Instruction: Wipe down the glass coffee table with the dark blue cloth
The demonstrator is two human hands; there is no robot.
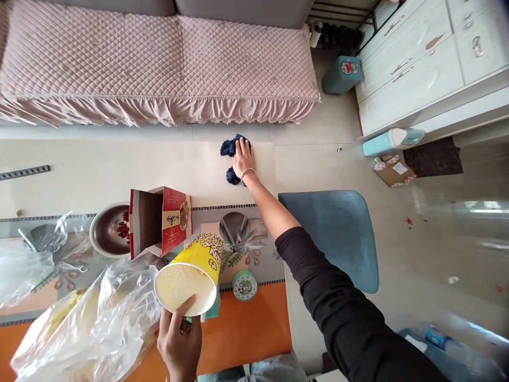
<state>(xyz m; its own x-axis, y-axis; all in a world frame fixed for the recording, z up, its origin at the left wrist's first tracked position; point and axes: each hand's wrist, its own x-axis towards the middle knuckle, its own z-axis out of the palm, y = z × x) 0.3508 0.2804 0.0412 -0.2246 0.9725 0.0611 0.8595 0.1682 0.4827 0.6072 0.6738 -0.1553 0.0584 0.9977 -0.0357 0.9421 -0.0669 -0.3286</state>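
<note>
A yellow popcorn bucket (202, 254) is tilted in my left hand (181, 339), its open mouth facing me. One finger reaches over the rim, and the inside looks white with no contents visible. At the far side of the table, my right hand (243, 156) grips a bunched dark blue cloth (230, 147), pressing it down on the pale tabletop. Parts of the cloth stick out past the fingers and beside the palm. Left of the bucket stand a red cardboard box (177, 217), its open end showing, and a metal bowl (104, 231) with small red pieces.
Clear plastic bags (115, 318) lie at the left front. A round green-rimmed tin (244, 285) sits near the orange table edge (254, 329). To the right is a blue-grey chair (334, 239); beyond the table stands a pink quilted sofa (159, 63). A dark strip (24, 172) lies far left.
</note>
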